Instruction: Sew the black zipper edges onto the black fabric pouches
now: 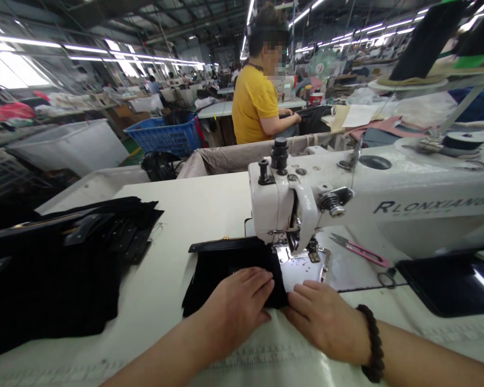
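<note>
A black fabric piece (229,269) with a dark strip and a zipper glint along its far edge lies flat beside the needle of a white sewing machine (274,207). On top of it rests my left hand (236,306), fingers together and thumb at the near edge, gripping the cloth there. My right hand (326,317), with a beaded bracelet at the wrist, has its fingers curled at the fabric's near right corner. Its fingertips pinch that corner. The presser foot (312,250) is just beyond, to the right of the cloth.
A pile of similar black pieces (64,269) covers the table's left side. Pink-handled thread snips (365,252) and a phone-like black slab (447,285) lie right. Beyond are a blue crate (165,134) and a person in a yellow shirt (254,99). Thread cones (417,43) stand upper right.
</note>
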{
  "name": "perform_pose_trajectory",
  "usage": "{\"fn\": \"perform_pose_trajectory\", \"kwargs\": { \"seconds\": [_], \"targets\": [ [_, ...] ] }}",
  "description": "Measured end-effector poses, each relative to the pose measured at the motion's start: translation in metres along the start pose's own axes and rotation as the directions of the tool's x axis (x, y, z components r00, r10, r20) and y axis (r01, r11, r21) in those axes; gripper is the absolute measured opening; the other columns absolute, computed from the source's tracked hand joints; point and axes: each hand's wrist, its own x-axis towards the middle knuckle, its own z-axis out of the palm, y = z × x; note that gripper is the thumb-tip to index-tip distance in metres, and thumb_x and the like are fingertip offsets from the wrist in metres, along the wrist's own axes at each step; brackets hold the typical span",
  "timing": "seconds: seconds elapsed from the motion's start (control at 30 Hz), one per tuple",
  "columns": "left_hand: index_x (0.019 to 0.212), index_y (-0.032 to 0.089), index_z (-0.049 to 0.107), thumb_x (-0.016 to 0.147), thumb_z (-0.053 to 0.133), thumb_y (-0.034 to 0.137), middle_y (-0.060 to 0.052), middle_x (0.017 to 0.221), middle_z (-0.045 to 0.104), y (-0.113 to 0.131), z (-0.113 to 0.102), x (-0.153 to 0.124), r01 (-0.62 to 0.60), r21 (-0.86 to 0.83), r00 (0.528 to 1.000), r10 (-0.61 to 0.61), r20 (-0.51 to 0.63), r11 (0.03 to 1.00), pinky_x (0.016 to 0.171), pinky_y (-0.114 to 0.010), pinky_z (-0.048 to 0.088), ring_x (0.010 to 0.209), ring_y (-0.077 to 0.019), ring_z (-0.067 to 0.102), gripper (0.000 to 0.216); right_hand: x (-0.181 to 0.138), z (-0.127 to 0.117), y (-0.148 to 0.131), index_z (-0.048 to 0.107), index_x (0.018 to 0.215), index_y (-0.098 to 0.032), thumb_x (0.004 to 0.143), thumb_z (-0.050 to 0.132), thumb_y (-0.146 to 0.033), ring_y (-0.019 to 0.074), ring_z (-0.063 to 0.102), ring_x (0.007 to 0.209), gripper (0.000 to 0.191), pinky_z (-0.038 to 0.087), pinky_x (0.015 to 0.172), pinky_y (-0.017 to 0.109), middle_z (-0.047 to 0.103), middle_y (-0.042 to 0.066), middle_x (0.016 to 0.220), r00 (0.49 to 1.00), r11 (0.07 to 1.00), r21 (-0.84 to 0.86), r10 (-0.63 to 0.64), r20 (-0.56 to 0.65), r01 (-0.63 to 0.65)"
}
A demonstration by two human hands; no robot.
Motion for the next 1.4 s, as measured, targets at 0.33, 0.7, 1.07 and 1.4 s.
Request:
{"fn": "perform_pose_trajectory", "kwargs": {
  "seconds": [0.33,0.7,1.07,1.4],
  "targets": [
    [0.089,0.015,0.065,0.081,0.047,0.015,-0.005,0.089,0.067,-0.007,0.004,0.015,0.361,-0.564,0.845,-0.517,-0.139,0.742,0.076,-0.029,0.051,0.084,-0.0174,0.062,0.020,-0.005,0.011,0.002,0.055,0.078,-0.013,0.087,0.039,-0.010,0.0120,0.042,0.052,0.019,0.024,0.050,0.029,0.052,0.000,0.061,0.992,0.989,0.128,0.060,0.109,-0.074],
    [0.098,0.007,0.055,0.081,0.035,0.002,-0.013,0.108,0.058,-0.006,0.034,-0.011,-0.042,-0.106,0.992,0.029,-0.127,0.993,0.093,-0.038,0.042,0.111,-0.0209,0.046,0.027,-0.004,0.011,-0.001,0.054,0.071,-0.016,0.087,0.040,-0.013,0.0123,0.048,0.054,0.021,0.026,0.048,0.027,0.057,0.003,0.064,0.953,0.990,0.056,0.107,0.283,-0.128],
    [0.107,0.010,0.052,0.076,0.039,0.004,-0.008,0.117,0.055,-0.018,0.038,-0.010,-0.123,0.007,0.991,0.124,-0.052,0.992,0.095,-0.042,0.036,0.110,-0.0220,0.045,0.034,0.001,0.002,-0.006,0.050,0.065,-0.018,0.077,0.055,-0.012,0.0129,0.048,0.047,0.014,0.021,0.043,0.029,0.056,-0.002,0.056,0.948,0.990,-0.007,0.135,0.289,-0.138],
    [0.105,0.009,0.053,0.075,0.039,0.004,-0.010,0.114,0.057,-0.032,0.035,-0.005,-0.191,-0.027,0.979,0.188,-0.079,0.981,0.096,-0.043,0.035,0.109,-0.0234,0.047,0.034,0.001,0.008,-0.007,0.048,0.077,-0.018,0.071,0.059,-0.011,0.0151,0.052,0.046,0.014,0.018,0.041,0.030,0.059,-0.003,0.060,0.939,0.981,-0.091,0.191,0.287,-0.172]
  ]
}}
